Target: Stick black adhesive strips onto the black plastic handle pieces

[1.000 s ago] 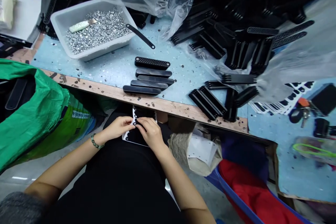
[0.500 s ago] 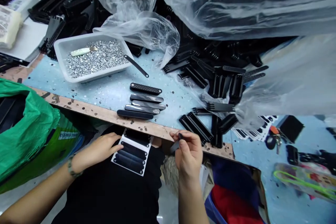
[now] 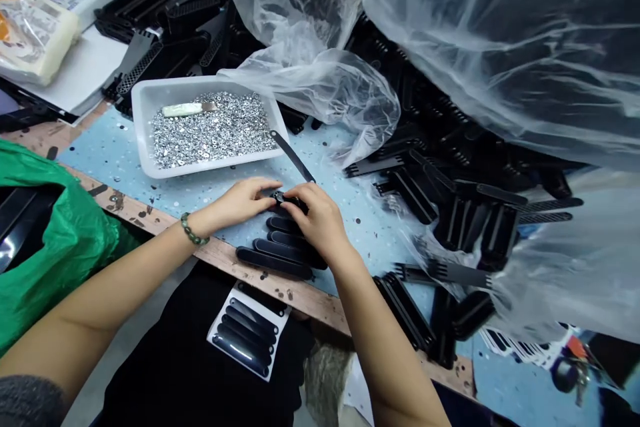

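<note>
1. Spreading beneath everything, the blue tabletop [image 3: 367,240] is speckled with dark flecks; its scuffed wooden edge [image 3: 325,310] slants past, and some bare blue lies just right of the hands.
2. Clear plastic sheeting [image 3: 510,53], crinkled and glossy, crowds the far right, over and around a heap of black parts [image 3: 460,223], leaving little room there.
3. At far left a wrinkled green sack [image 3: 75,233] gapes beside the edge, dark pieces inside.
4. Beyond the left hand sits a smooth white tray [image 3: 200,169], round-cornered, full of tiny shiny metal bits [image 3: 215,133].
5. On the lap [image 3: 160,347], below the edge, rests a white sheet [image 3: 227,305] bearing slick black strips with ringed ends.
6. The right hand [image 3: 317,217] angles in over the edge, forearm slanting up, thumb and fingers bent and closed about a black piece [image 3: 296,203].
7. The left hand [image 3: 240,203], in a beaded green bracelet [image 3: 191,229], reaches from the left, forefinger and thumb slightly parted at the piece's end; I can't tell whether they pinch it.
8. Just nearer lies a row of black handles [image 3: 273,262], long and round-ended.
9. One slender loose strip [image 3: 295,159] leans on the tray's rim.
10. That black piece is between the hands, above the tabletop, mostly hidden by fingers.
</note>
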The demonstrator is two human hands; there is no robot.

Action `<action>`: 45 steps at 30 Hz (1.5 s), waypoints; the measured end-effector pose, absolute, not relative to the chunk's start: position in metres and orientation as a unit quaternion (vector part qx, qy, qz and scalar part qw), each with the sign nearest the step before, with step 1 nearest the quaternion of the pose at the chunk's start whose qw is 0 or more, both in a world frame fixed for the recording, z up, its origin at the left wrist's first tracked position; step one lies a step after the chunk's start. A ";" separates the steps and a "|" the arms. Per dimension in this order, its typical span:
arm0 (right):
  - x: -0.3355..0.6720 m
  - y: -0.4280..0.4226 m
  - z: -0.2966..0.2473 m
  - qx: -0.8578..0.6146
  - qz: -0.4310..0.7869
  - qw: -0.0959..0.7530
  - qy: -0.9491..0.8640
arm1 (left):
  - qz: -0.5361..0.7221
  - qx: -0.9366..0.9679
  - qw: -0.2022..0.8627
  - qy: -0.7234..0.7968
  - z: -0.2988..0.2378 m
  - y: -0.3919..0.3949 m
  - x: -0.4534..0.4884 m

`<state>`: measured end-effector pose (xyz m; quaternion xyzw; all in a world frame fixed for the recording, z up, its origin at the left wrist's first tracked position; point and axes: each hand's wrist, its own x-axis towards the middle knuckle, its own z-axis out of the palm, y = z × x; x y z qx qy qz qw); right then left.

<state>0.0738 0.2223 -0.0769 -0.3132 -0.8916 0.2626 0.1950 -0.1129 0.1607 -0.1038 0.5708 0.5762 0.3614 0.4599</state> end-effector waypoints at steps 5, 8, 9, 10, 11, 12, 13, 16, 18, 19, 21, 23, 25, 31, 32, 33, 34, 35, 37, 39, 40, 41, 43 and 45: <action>0.070 0.225 -0.077 -0.305 0.237 0.173 -0.906 | 0.398 0.535 0.531 0.523 -0.102 0.161 -0.111; 0.070 0.226 -0.075 -0.291 0.227 0.161 -0.915 | 0.404 0.489 0.576 0.516 -0.099 0.161 -0.112; 0.070 0.226 -0.075 -0.287 0.222 0.157 -0.918 | 0.404 0.477 0.587 0.515 -0.098 0.162 -0.111; 0.071 0.227 -0.075 -0.282 0.217 0.156 -0.922 | 0.402 0.468 0.592 0.518 -0.097 0.162 -0.111; 0.071 0.227 -0.075 -0.276 0.212 0.155 -0.924 | 0.402 0.463 0.591 0.524 -0.096 0.163 -0.110; 0.071 0.228 -0.075 -0.271 0.209 0.156 -0.927 | 0.402 0.463 0.585 0.531 -0.096 0.163 -0.110; 0.070 0.228 -0.076 -0.266 0.207 0.157 -0.928 | 0.405 0.464 0.578 0.535 -0.095 0.164 -0.109; 0.068 0.228 -0.076 -0.257 0.218 0.158 -0.928 | 0.414 0.457 0.576 0.536 -0.094 0.166 -0.106; 0.069 0.227 -0.075 -0.273 0.216 0.152 -0.925 | 0.415 0.428 0.593 0.542 -0.094 0.166 -0.104; 0.070 0.226 -0.074 -0.290 0.207 0.144 -0.923 | 0.413 0.411 0.600 0.548 -0.094 0.166 -0.102; 0.077 0.225 -0.071 -0.333 0.175 0.119 -0.919 | 0.408 0.387 0.602 0.566 -0.093 0.166 -0.101; 0.089 0.224 -0.067 -0.368 0.157 0.109 -0.910 | 0.401 0.382 0.592 0.586 -0.092 0.164 -0.099; 0.104 0.226 -0.065 -0.382 0.184 0.122 -0.897 | 0.394 0.396 0.572 0.600 -0.092 0.162 -0.099; 0.125 0.230 -0.066 -0.377 0.323 0.163 -0.853 | 0.357 0.485 0.493 0.628 -0.089 0.162 -0.097; 0.125 0.230 -0.066 -0.380 0.336 0.164 -0.846 | 0.351 0.500 0.475 0.633 -0.088 0.162 -0.096; 0.124 0.231 -0.066 -0.383 0.348 0.164 -0.840 | 0.348 0.511 0.462 0.635 -0.088 0.162 -0.095; 0.124 0.231 -0.066 -0.388 0.359 0.162 -0.833 | 0.347 0.518 0.456 0.635 -0.089 0.162 -0.094; 0.124 0.231 -0.065 -0.394 0.368 0.160 -0.827 | 0.348 0.519 0.456 0.633 -0.089 0.162 -0.094; 0.123 0.232 -0.064 -0.409 0.378 0.152 -0.817 | 0.353 0.519 0.462 0.627 -0.091 0.161 -0.094; 0.123 0.233 -0.063 -0.426 0.368 0.146 -0.814 | 0.355 0.524 0.462 0.622 -0.091 0.159 -0.094; 0.122 0.233 -0.063 -0.435 0.357 0.144 -0.814 | 0.356 0.526 0.461 0.620 -0.090 0.159 -0.095; 0.121 0.234 -0.062 -0.443 0.345 0.143 -0.815 | 0.356 0.529 0.461 0.617 -0.090 0.158 -0.095; 0.119 0.235 -0.062 -0.454 0.328 0.143 -0.816 | 0.353 0.535 0.460 0.614 -0.088 0.158 -0.096; 0.117 0.238 -0.062 -0.458 0.329 0.138 -0.814 | 0.349 0.542 0.457 0.613 -0.085 0.158 -0.096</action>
